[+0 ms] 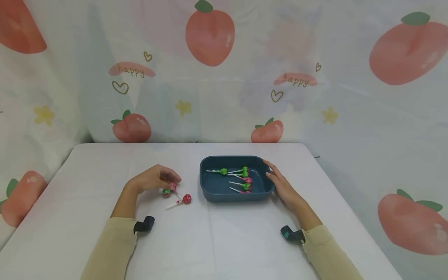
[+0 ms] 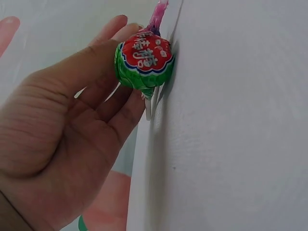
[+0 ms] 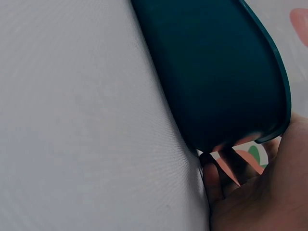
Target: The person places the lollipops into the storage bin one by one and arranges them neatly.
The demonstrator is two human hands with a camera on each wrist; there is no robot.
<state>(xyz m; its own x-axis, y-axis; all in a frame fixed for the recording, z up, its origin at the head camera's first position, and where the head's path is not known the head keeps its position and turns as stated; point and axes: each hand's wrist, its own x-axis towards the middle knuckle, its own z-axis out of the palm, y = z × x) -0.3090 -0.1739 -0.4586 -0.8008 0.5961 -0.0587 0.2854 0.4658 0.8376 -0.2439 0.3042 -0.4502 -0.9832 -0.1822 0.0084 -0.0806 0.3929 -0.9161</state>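
My left hand (image 1: 155, 179) bends over a pink-wrapped lollipop (image 1: 173, 187), its fingertips pinching the head while the white stick slants down. Right beside it is a green-and-red lollipop (image 1: 166, 193), large in the left wrist view (image 2: 144, 62), where it partly covers the fingertips. Closer to me lies a red lollipop (image 1: 187, 199), stick pointing left. My right hand (image 1: 288, 194) grips the right end of a dark blue rectangular box (image 1: 227, 197), thumb over the rim; fingers show against its outer wall (image 3: 216, 77) in the right wrist view.
Several green and pink lollipops, one green one (image 1: 223, 171) among them, lie inside the box. A white cloth (image 1: 210, 241) covers the table. Behind it hangs a curtain (image 1: 224, 101) printed with peaches. Each sleeve carries a small black camera (image 1: 145, 224) near the wrist.
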